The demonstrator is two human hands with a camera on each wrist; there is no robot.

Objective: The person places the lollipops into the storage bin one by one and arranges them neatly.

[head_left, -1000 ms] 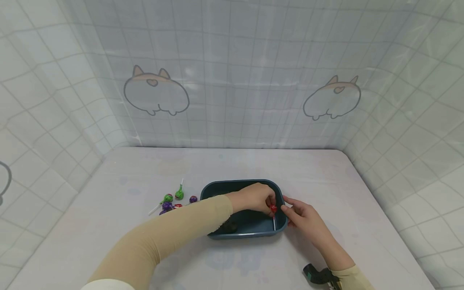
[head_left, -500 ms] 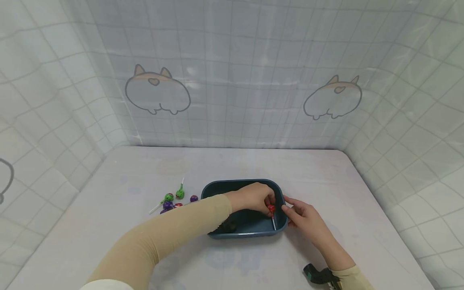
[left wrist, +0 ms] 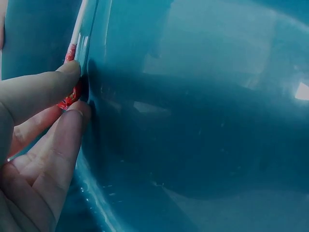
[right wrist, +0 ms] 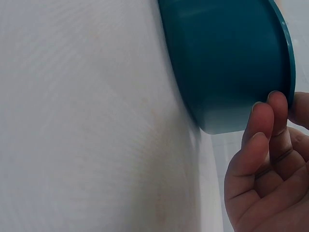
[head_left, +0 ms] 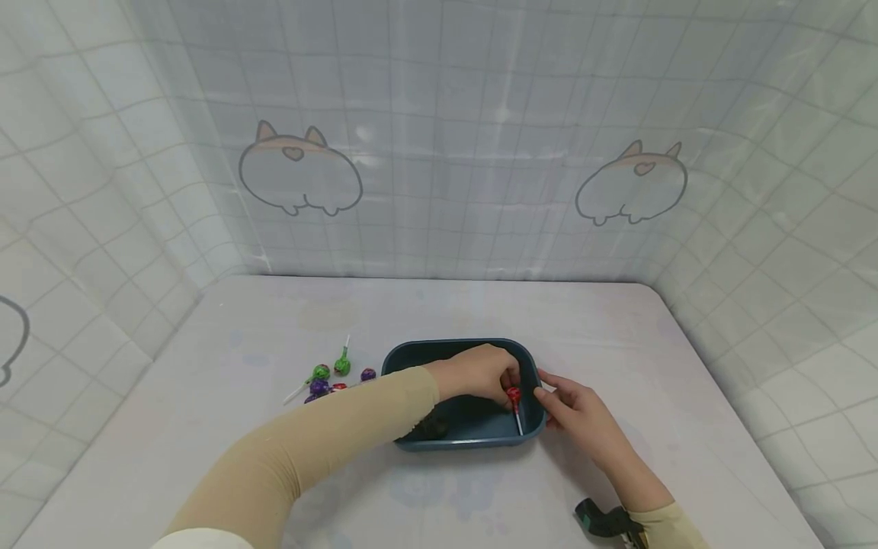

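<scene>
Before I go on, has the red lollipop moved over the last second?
Yes, slightly: in the head view, the red lollipop has tipped left at its candy end, away from the right wall of the tray.

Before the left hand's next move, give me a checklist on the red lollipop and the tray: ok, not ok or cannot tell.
1. Red lollipop pinched by the left hand: ok.
2. Lollipop inside the tray: ok, at its right end.
3. Lollipop resting on the tray's floor: cannot tell.
4. Right hand holding the tray: ok, at its right end.
5. Other lollipops off the table: not ok, several lie left of the tray.
</scene>
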